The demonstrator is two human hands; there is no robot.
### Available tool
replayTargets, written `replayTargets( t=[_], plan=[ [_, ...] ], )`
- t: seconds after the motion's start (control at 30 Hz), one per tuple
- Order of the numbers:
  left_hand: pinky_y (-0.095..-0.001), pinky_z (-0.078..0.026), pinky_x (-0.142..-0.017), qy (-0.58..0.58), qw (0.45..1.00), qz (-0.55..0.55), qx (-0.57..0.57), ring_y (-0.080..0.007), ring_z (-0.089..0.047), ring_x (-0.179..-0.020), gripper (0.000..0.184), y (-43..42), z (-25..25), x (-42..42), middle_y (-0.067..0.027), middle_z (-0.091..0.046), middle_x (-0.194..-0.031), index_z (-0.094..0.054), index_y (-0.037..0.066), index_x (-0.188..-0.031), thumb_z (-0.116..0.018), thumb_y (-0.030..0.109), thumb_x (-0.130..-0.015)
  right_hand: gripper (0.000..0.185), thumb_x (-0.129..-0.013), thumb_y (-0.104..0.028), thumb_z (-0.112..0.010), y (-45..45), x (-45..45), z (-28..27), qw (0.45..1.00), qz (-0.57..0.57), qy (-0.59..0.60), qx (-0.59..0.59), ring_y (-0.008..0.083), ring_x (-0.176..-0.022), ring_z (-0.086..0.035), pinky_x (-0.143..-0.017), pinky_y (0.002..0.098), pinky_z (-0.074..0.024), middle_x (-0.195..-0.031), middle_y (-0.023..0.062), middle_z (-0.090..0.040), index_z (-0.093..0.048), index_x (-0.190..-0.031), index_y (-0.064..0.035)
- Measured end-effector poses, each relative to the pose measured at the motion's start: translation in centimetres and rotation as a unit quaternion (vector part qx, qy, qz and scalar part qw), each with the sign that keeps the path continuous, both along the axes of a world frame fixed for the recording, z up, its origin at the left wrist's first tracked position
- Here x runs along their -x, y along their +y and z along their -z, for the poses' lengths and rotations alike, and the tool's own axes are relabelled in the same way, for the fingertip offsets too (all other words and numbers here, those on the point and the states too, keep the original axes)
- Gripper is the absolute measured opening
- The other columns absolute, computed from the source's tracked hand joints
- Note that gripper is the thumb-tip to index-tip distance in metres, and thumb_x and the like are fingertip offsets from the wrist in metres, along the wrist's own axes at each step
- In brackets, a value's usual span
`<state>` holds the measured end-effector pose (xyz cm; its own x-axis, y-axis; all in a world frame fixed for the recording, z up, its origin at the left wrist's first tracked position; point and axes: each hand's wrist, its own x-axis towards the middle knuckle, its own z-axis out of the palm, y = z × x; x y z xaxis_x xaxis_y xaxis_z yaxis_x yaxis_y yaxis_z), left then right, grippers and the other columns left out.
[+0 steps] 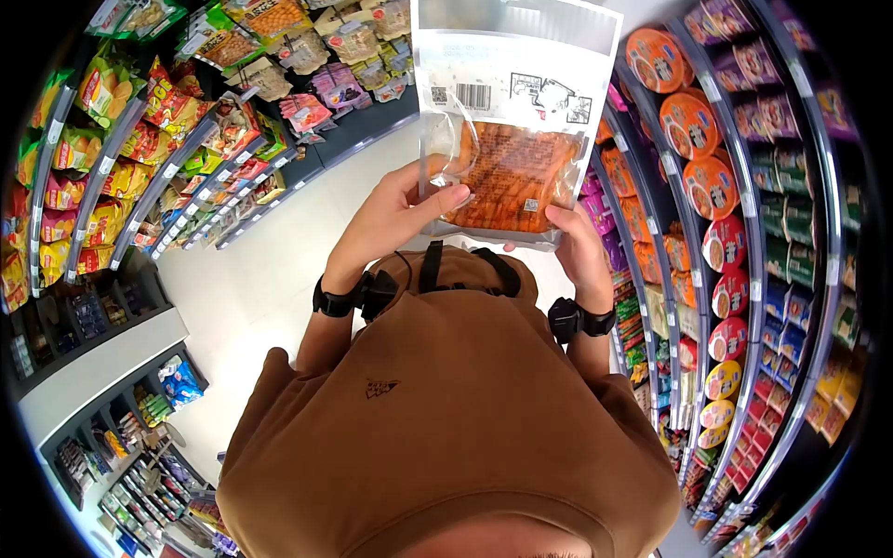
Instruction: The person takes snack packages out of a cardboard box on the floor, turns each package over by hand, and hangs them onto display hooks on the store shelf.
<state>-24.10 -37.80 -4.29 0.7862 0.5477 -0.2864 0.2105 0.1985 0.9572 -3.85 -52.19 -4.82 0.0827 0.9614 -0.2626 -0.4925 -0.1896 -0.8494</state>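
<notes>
A clear plastic snack packet (pixel 512 172) is held up in front of me, with reddish-orange strips of food showing through it. Its upper part carries a white printed panel with a barcode and a cartoon drawing. My left hand (pixel 400 214) grips the packet's lower left side, thumb across the front. At the lower right corner, my right hand (pixel 579 244) pinches it, thumb on the front and the other fingers mostly behind. Both wrists wear black straps with small dark devices.
Shelves of bagged snacks (pixel 102 177) curve along the left. To the right, shelves hold round instant noodle tubs (pixel 712 186) and stacked packets (pixel 786 223). A pale floor (pixel 251 307) runs between them. At lower left stands a white counter (pixel 102 363) with small goods.
</notes>
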Motion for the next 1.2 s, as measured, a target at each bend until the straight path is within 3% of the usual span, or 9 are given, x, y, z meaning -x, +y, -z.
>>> replayTargets(
  t=[0.2, 0.4, 0.47, 0.5, 0.57, 0.83, 0.9, 0.97, 1.2],
  plan=[
    [-0.0188, -0.034, -0.056, 0.013, 0.999, -0.018, -0.035, -0.0015, -0.041, -0.064, 0.035, -0.1, 0.1, -0.5, 0.0058, -0.055, -0.077, -0.059, 0.004, -0.118, -0.064, 0.025, -0.091, 0.050, -0.092, -0.026, -0.045, -0.3, -0.1, 1.2, 0.997, 0.038, -0.065, 0.005, 0.0234, -0.091, -0.063, -0.082, 0.0334, -0.0500, -0.112, 0.0148, -0.059, -0.041, -0.130, 0.0063],
    [-0.0195, -0.036, -0.058, -0.017, 1.000, -0.018, -0.011, -0.0016, -0.044, -0.067, 0.035, -8.5, -1.8, -7.9, 0.0057, -0.056, -0.082, -0.059, 0.004, -0.119, -0.064, 0.024, -0.091, 0.047, -0.094, -0.025, -0.042, -8.6, -7.3, -0.7, 0.999, 0.036, -0.024, -0.002, 0.0236, -0.087, -0.064, -0.076, 0.0326, -0.0519, -0.110, 0.0154, -0.060, -0.042, -0.129, 0.0069],
    [-0.0201, -0.041, -0.071, -0.001, 0.999, -0.026, 0.018, -0.0030, -0.051, -0.079, 0.026, -9.7, -2.6, -9.5, 0.0043, -0.058, -0.091, -0.059, 0.003, -0.113, -0.064, 0.016, -0.091, 0.048, -0.094, -0.025, -0.043, -9.7, -8.6, -0.7, 0.999, 0.035, -0.025, -0.001, 0.0235, -0.087, -0.064, -0.076, 0.0327, -0.0520, -0.111, 0.0153, -0.060, -0.042, -0.129, 0.0068],
    [-0.0201, -0.041, -0.071, -0.002, 1.000, -0.020, 0.018, -0.0030, -0.051, -0.079, 0.026, -9.4, -2.3, -9.8, 0.0043, -0.058, -0.091, -0.059, 0.003, -0.113, -0.064, 0.016, -0.091, 0.048, -0.094, -0.025, -0.043, -9.6, -8.7, -0.8, 0.998, 0.048, -0.032, 0.009, 0.0234, -0.087, -0.064, -0.076, 0.0328, -0.0523, -0.111, 0.0154, -0.060, -0.042, -0.129, 0.0067],
    [-0.0190, -0.036, -0.058, -0.017, 1.000, -0.014, -0.016, -0.0012, -0.045, -0.068, 0.036, -8.7, -1.6, -10.4, 0.0053, -0.058, -0.084, -0.058, 0.004, -0.121, -0.064, 0.022, -0.091, 0.048, -0.094, -0.025, -0.043, -9.3, -8.8, -1.0, 0.997, 0.066, -0.039, 0.019, 0.0233, -0.088, -0.064, -0.076, 0.0329, -0.0525, -0.111, 0.0154, -0.060, -0.042, -0.129, 0.0065],
    [-0.0175, -0.035, -0.056, 0.017, 0.999, 0.044, -0.013, -0.0009, -0.044, -0.066, 0.037, -8.2, -0.7, -12.2, 0.0049, -0.059, -0.082, -0.058, 0.004, -0.122, -0.065, 0.022, -0.091, 0.047, -0.094, -0.025, -0.041, -10.8, -8.5, 1.3, 0.992, 0.122, -0.001, 0.014, 0.0236, -0.091, -0.063, -0.076, 0.0333, -0.0522, -0.115, 0.0162, -0.058, -0.042, -0.130, 0.0055],
    [-0.0177, -0.035, -0.056, 0.015, 0.999, 0.046, -0.012, -0.0009, -0.044, -0.066, 0.037, -8.0, -0.7, -12.4, 0.0047, -0.059, -0.082, -0.058, 0.004, -0.122, -0.065, 0.023, -0.091, 0.049, -0.095, -0.026, -0.041, -11.3, -8.9, 2.5, 0.994, 0.104, -0.015, 0.011, 0.0220, -0.100, -0.059, -0.085, 0.0317, -0.0480, -0.121, 0.0147, -0.056, -0.041, -0.132, 0.0061],
    [-0.0183, -0.037, -0.059, 0.028, 0.999, 0.046, 0.010, -0.0013, -0.049, -0.071, 0.028, -8.2, -1.0, -12.4, 0.0045, -0.059, -0.086, -0.059, 0.002, -0.115, -0.064, 0.013, -0.091, 0.050, -0.096, -0.026, -0.042, -11.6, -9.0, 3.3, 0.990, 0.120, -0.060, 0.039, 0.0177, -0.109, -0.053, -0.094, 0.0299, -0.0406, -0.124, 0.0110, -0.055, -0.040, -0.135, 0.0054],
    [-0.0182, -0.038, -0.060, 0.005, 1.000, -0.009, 0.009, -0.0015, -0.050, -0.072, 0.030, -11.4, -2.1, -14.6, 0.0035, -0.061, -0.086, -0.058, 0.002, -0.118, -0.062, 0.016, -0.092, 0.045, -0.097, -0.017, -0.050, -13.9, -12.4, 0.0, 0.982, 0.094, -0.162, 0.035, 0.0157, -0.119, -0.045, -0.101, 0.0296, -0.0342, -0.131, 0.0088, -0.050, -0.039, -0.137, 0.0012]
  ],
)
